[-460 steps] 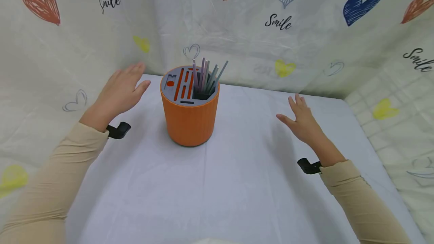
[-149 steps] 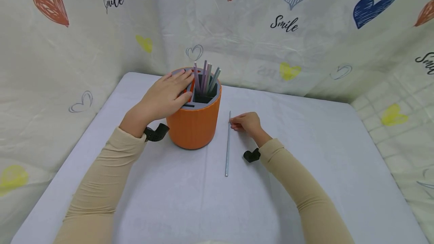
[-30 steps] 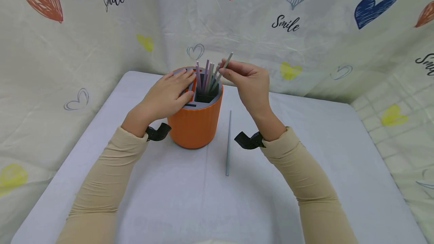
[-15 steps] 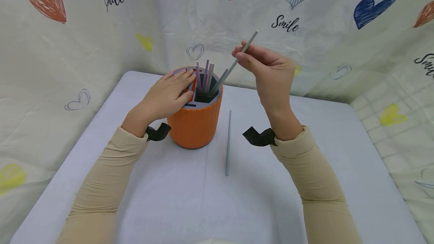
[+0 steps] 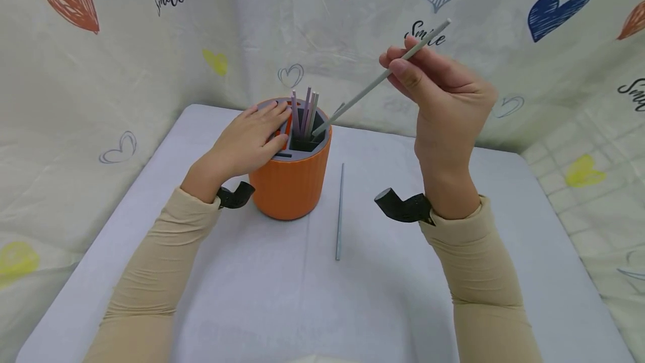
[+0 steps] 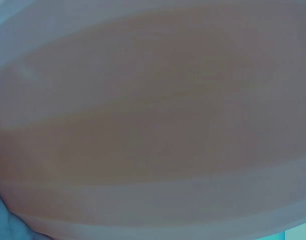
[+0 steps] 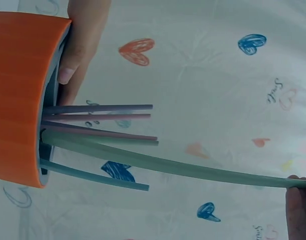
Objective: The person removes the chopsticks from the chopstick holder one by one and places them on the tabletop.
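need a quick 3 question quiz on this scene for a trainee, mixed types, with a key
1. True or false: the left hand rests on top of the orange pot.

2. What does the right hand pinch?
A) a spoon
B) the pot's rim
C) a pale green stick

3. Fill the gap: a loose blue-grey stick lies on the ____ beside the pot.

Key
1. True.
2. C; its lower end is inside the pot's opening.
3. Table.
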Tool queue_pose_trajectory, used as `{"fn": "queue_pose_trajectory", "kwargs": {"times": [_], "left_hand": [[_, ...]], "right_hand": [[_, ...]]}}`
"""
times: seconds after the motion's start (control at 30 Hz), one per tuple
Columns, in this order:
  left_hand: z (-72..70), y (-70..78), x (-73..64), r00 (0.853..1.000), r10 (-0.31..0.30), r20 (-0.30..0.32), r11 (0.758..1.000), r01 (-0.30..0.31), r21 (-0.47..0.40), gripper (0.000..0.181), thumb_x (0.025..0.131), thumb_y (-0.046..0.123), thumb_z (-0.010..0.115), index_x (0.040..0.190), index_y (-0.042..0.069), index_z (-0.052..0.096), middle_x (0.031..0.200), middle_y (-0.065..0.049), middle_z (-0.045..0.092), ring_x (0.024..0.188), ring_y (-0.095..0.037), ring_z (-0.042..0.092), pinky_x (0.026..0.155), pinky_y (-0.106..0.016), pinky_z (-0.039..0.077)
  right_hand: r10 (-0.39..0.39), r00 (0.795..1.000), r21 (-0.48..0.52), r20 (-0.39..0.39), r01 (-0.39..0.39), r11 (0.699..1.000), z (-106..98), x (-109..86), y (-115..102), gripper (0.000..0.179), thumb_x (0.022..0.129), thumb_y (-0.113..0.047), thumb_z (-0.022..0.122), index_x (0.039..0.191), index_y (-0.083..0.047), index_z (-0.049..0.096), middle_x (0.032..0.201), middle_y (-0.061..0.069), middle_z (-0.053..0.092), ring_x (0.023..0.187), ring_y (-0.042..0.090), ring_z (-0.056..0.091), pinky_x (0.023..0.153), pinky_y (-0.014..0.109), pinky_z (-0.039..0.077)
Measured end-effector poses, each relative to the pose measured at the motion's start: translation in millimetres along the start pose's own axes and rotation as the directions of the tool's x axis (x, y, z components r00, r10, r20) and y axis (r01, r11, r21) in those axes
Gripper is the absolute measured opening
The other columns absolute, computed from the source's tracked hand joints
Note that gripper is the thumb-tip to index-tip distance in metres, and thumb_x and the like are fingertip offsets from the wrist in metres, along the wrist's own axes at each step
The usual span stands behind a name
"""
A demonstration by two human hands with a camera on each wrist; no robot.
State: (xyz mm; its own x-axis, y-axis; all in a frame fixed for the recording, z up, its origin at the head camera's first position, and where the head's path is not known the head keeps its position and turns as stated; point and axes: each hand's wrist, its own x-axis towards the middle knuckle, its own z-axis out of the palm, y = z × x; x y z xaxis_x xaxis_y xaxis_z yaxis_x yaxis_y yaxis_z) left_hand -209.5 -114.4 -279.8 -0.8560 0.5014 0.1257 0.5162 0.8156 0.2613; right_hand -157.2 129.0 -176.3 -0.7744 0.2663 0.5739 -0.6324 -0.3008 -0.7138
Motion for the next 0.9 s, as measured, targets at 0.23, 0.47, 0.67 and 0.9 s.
{"fn": "queue_pose_trajectory", "kwargs": {"times": [0.23,0.47,0.67,0.9], "left_hand": [[0.7,-2.1,2.0,1.0,-0.002,-0.007,1.0,0.002,-0.005,0.056,0.098,0.038,0.027,0.148,0.013,0.025,0.155,-0.003,0.019,0.144,-0.018,0.011,0.119,-0.039,0.005],[0.8,-2.6,2.6,1.0,0.004,-0.009,1.0,-0.004,-0.005,0.055,0.098,0.038,0.029,0.147,0.012,0.026,0.154,-0.005,0.021,0.144,-0.019,0.013,0.119,-0.04,0.006],[1.0,-2.2,1.7,1.0,0.008,-0.016,1.0,-0.008,-0.004,0.055,0.099,0.037,0.029,0.147,0.011,0.027,0.154,-0.006,0.022,0.144,-0.02,0.014,0.119,-0.04,0.007],[1.4,-1.4,0.9,1.0,0.001,-0.004,1.0,-0.001,-0.002,0.055,0.098,0.038,0.028,0.147,0.012,0.025,0.154,-0.004,0.021,0.144,-0.019,0.012,0.119,-0.039,0.005]], "right_hand": [[-0.072,0.997,0.004,-0.023,0.072,0.997,-6,1.8,-13,0.032,0.064,0.008,0.078,0.092,0.018,0.066,0.077,0.024,0.069,0.072,0.036,0.069,0.07,0.038,0.057],[-0.14,0.99,0.017,-0.013,0.141,0.99,-19,2.9,-21,0.033,0.066,0.01,0.075,0.093,0.023,0.063,0.079,0.029,0.067,0.074,0.042,0.067,0.067,0.039,0.057],[0.083,0.996,0.149,-0.013,-0.08,0.986,-39,6.9,-21,0.029,0.066,0.02,0.07,0.094,0.023,0.063,0.077,0.027,0.067,0.07,0.038,0.067,0.067,0.04,0.056],[0.334,0.942,0.11,0.037,-0.336,0.935,-70,11.7,-2,0.026,0.072,0.018,0.067,0.097,0.016,0.066,0.085,0.02,0.068,0.074,0.032,0.07,0.074,0.038,0.054]]}}
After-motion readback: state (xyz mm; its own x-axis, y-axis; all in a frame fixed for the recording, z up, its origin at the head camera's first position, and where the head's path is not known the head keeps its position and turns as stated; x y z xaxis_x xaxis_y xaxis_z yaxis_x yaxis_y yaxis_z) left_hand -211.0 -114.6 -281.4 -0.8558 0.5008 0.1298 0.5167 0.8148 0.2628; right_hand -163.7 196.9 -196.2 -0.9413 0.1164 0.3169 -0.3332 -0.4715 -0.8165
